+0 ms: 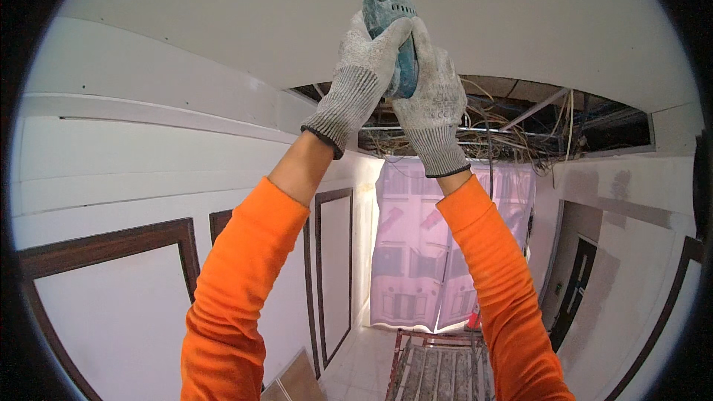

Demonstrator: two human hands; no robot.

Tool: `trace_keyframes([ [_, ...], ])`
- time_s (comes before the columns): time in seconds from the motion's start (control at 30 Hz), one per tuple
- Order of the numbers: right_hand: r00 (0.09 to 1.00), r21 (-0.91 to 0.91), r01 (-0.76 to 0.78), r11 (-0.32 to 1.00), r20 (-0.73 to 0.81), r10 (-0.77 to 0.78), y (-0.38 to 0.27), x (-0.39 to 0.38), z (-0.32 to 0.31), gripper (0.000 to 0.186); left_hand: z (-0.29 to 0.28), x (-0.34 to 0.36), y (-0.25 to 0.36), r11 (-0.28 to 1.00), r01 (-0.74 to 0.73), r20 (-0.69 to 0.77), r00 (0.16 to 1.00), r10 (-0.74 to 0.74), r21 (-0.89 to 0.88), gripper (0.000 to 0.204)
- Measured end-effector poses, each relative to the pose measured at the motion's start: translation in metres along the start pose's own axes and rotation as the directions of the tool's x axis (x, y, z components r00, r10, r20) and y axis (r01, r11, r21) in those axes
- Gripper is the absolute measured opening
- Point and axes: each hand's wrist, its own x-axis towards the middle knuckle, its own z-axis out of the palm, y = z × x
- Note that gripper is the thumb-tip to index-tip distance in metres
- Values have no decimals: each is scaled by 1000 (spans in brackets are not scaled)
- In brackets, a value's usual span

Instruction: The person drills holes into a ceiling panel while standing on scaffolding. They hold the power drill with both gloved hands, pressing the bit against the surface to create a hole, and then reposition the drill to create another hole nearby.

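Observation:
Both of my arms, in orange sleeves, reach up toward the pale ceiling panel [520,22]. A teal power drill [389,9], dusty and worn, points upward with its chuck close to the panel; whether the bit touches it I cannot tell. My left hand [368,56], in a grey knit work glove, is wrapped round the drill's left side. On the other side my right hand [434,82], gloved the same way, closes round the drill's handle. The fingers of both hands are partly hidden behind the tool.
Behind my hands a long ceiling opening [520,115] shows tangled cables and metal framing. Pink plastic sheeting [416,252] hangs over the far doors. Dark-framed wall panels [111,252] line the left; a dark door [572,289] is at right. Below stands a slatted platform [438,371].

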Motion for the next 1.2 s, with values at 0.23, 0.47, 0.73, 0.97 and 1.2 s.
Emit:
trace_keyframes([
  [0.23,999,41,20,999,-45,-18,-9,11,-1,104,-8,-5,14,994,-107,-11,994,107,13,41],
  [0.47,999,48,7,999,-44,-4,-12,13,0,109,-12,-2,16,994,-100,-2,995,100,34,44],
  [0.73,998,-31,12,999,-61,-14,-28,22,11,115,-26,14,21,993,-34,-33,999,38,114,52],
  [0.97,992,-73,-70,995,96,77,-50,27,-2,116,-39,23,29,951,33,-52,998,-17,309,65],
  [1.2,995,-21,-94,995,28,95,-59,28,0,110,-44,22,44,935,66,-22,998,-62,349,67],
])
